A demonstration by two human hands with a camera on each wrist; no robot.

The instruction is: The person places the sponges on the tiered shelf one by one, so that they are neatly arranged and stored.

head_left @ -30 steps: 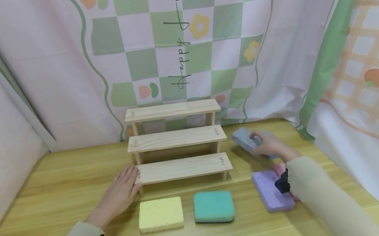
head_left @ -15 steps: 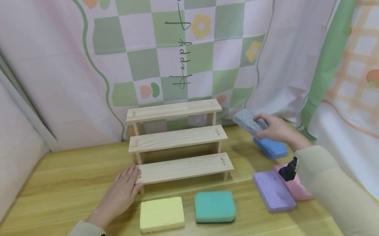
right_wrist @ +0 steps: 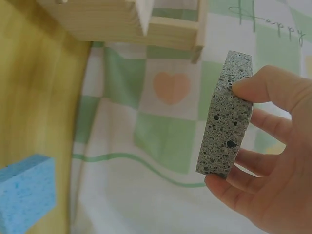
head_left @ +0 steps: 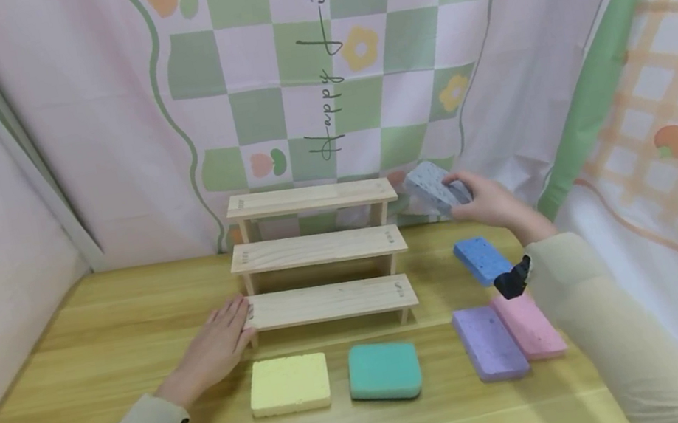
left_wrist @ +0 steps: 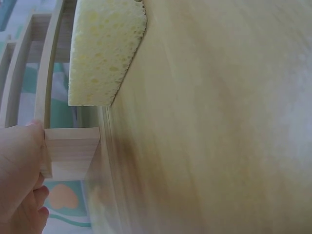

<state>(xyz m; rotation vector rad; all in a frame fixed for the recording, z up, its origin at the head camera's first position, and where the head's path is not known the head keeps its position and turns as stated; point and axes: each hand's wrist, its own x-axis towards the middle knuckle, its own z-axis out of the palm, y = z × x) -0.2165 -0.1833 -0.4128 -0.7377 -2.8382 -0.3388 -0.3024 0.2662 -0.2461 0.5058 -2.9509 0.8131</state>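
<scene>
My right hand pinches a grey porous sponge, raised above the table to the right of the shelf's upper tiers. In the right wrist view, the thumb lies on one face of the grey sponge and fingers support it from the other side and below. A three-tier wooden stepped shelf stands at the middle back. My left hand rests with extended fingers on the left end of its lowest board. In the left wrist view, the thumb touches that board's front edge.
A yellow sponge and a teal sponge lie before the shelf. To the right are a purple sponge, a pink sponge and a blue sponge. Printed curtains surround the wooden table.
My right hand has lifted the grey sponge from beside the blue one, up to the top tier's height, uncovering the blue and pink sponges. The left hand has stayed on the shelf.
</scene>
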